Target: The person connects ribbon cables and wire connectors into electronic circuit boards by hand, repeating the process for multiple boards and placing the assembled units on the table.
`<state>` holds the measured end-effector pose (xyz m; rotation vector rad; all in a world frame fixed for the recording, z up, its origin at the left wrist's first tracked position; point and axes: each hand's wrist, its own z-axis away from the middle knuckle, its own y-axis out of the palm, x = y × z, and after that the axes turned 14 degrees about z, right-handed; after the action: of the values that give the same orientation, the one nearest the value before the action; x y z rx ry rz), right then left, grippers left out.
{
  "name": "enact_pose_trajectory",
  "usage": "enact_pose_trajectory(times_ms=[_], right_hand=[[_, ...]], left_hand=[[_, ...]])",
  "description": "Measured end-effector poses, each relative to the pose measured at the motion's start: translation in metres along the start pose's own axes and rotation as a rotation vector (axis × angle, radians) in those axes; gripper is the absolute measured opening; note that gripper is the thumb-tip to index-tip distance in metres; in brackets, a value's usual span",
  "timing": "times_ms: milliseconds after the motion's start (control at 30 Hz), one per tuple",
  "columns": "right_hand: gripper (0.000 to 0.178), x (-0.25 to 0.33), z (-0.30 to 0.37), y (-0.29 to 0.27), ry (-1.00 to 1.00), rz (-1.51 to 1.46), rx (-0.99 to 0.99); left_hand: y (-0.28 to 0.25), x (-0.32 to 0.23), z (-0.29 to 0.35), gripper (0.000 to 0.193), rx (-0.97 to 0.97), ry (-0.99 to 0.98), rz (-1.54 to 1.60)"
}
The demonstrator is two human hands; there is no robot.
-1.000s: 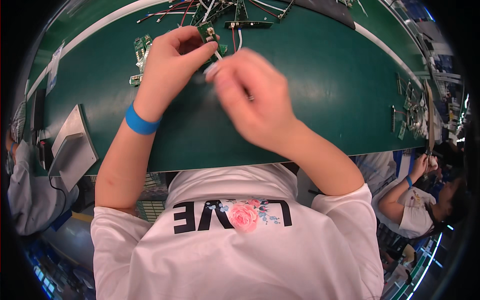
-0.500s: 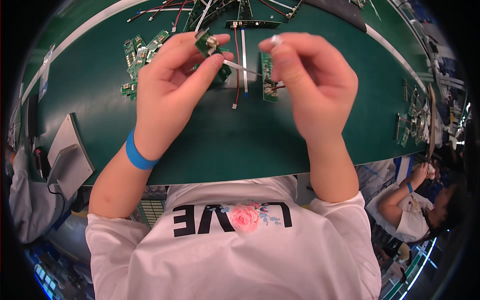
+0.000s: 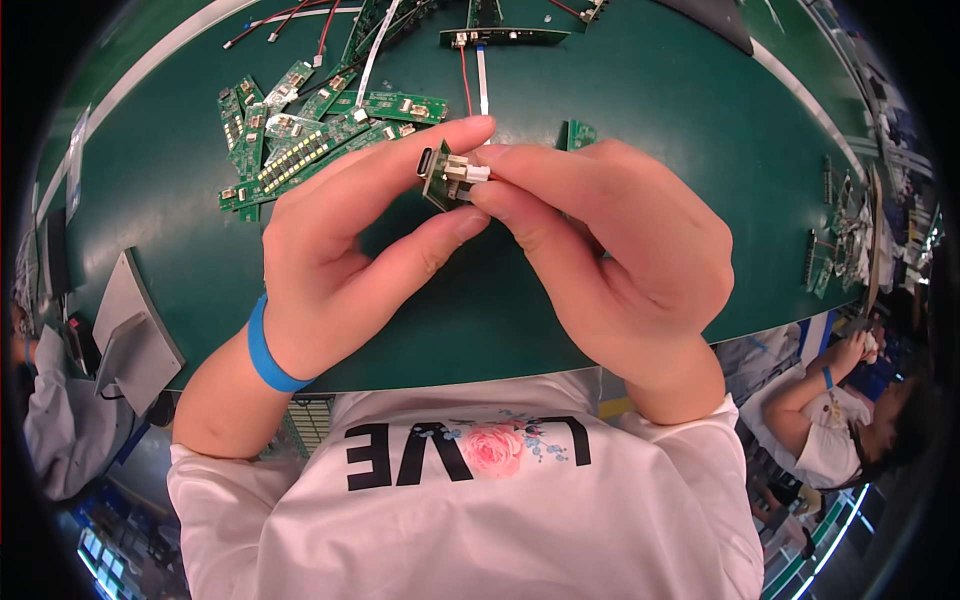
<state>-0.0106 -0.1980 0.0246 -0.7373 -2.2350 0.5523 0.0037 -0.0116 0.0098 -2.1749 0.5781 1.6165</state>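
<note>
Between the thumb and fingers of my left hand point(image 3: 325, 245), a small green circuit board point(image 3: 436, 190) is held upright, its metal port facing left. A cream socket point(image 3: 456, 168) stands out from the board's right side. My right hand point(image 3: 640, 240) pinches a small white cable plug point(image 3: 477, 174) at that socket; whether it is fully seated I cannot tell. The fingers hide most of the plug's wires. Just behind my right hand, part of another green board point(image 3: 580, 134) shows. A blue band point(image 3: 268, 350) circles my left wrist.
Several green boards point(image 3: 290, 165) lie piled at the left. A long board point(image 3: 505, 38) with a red cable and a white ribbon cable is at the back. More boards point(image 3: 830, 235) lie far right, and a grey metal stand point(image 3: 135, 325) near left. People sit at both sides.
My right hand has moved left and down, bringing the white plug to the board's socket. My left hand has turned the board and lowered it. More of the pile now shows.
</note>
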Motion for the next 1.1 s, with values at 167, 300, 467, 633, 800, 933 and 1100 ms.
enact_pose_trajectory(times_ms=[167,300,467,633,800,933,1100], right_hand=[[0.019,-0.002,0.001,-0.001,-0.037,0.059,0.005],[0.019,-0.001,0.001,-0.004,-0.014,0.074,0.058],[0.015,-0.001,0.002,-0.003,0.032,0.025,0.100],[0.015,0.002,0.003,0.001,-0.004,0.036,0.047],[0.020,-0.001,0.002,0.003,0.007,0.038,0.020],[0.015,0.000,0.000,-0.006,0.291,-0.397,-0.025],[0.019,-0.008,0.003,-0.014,0.442,-0.660,0.041]], left_hand=[[0.002,-0.003,-0.002,0.035,0.032,-0.025,-0.152],[0.006,-0.005,-0.003,0.032,0.038,0.066,-0.366],[0.006,-0.006,-0.001,0.026,0.059,0.105,-0.372],[0.009,-0.014,0.001,0.026,0.022,-0.019,-0.324],[0.011,-0.009,0.003,0.035,-0.046,-0.011,-0.110],[0.009,0.002,0.004,0.037,-0.115,-0.030,0.158],[0.005,0.003,-0.003,0.037,-0.257,-0.102,0.126]])
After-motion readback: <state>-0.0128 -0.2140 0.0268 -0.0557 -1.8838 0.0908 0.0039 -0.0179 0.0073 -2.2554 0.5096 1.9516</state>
